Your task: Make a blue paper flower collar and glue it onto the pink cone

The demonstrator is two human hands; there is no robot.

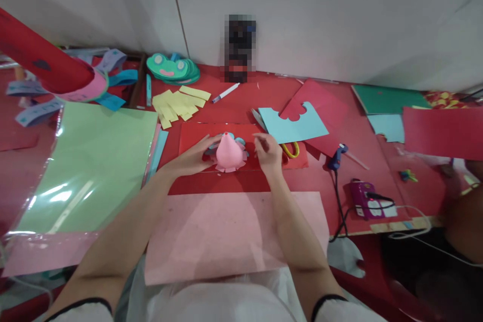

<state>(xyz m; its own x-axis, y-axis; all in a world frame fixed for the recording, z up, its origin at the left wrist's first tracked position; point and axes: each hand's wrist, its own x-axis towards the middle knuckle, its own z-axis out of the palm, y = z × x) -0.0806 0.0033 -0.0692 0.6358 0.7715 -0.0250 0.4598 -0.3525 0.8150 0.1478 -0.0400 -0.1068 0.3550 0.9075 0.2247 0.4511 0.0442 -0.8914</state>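
Observation:
A pink paper cone [229,151] stands on a red sheet [192,136], its rounded body narrowing to a red tip. Small cut tabs fringe its base, and light blue paper pieces [239,140] show behind it. My left hand [202,155] grips the cone's left side near the base; the fingertips are partly hidden. To the right of the cone and apart from it, my right hand [268,152] is closed, thumb and fingers drawn together. Whatever it may hold is too small to make out. Yellow-handled scissors [291,150] lie beside that hand.
Blue cut paper [298,128], a blue glue gun [337,157] and a purple power block [368,201] with cables lie to the right. Yellow strips [177,104], a marker [225,93] and green frog faces [171,69] sit behind. Pink paper [234,231] overhangs the front edge.

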